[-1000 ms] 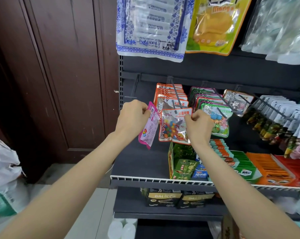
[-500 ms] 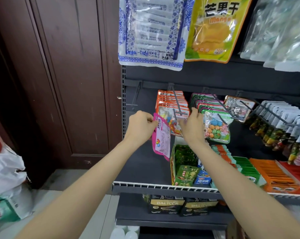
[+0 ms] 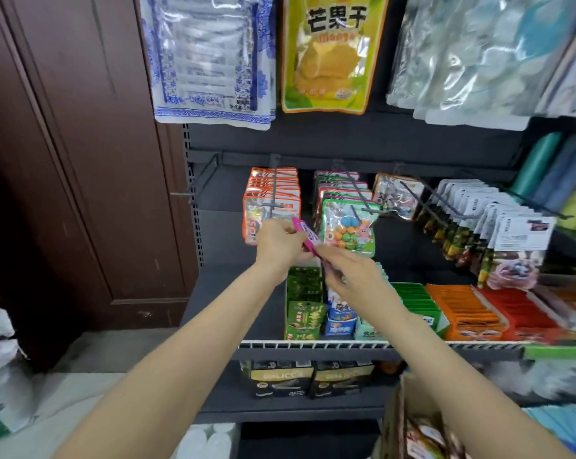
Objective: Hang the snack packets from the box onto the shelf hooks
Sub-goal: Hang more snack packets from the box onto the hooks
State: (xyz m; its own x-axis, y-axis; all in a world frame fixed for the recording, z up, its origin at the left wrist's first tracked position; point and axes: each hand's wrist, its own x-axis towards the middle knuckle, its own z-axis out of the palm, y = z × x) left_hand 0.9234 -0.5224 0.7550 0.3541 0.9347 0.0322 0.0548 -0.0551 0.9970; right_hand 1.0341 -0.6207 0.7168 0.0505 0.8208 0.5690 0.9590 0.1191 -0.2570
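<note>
While the orange-edged packets (image 3: 272,207) and green-edged packets (image 3: 348,223) hang hooked already, I've got both grips on one pink packet (image 3: 308,237): left hand (image 3: 280,241) clamped, right hand (image 3: 344,271) pinching; more wait in the box (image 3: 394,422)

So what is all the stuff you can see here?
pink packet: one, pink, held in front of the hooks
orange-edged packets: a stack, left hook
green-edged packets: a stack, next hook
empty hook: one, grey, far left
mango bag: one, yellow, top row
blue-patterned bag: one, white and blue, top left
cardboard box: one, brown, bottom right
wooden door: brown, left
left hand: grips the pink packet
right hand: fingers pinch its lower end
</note>
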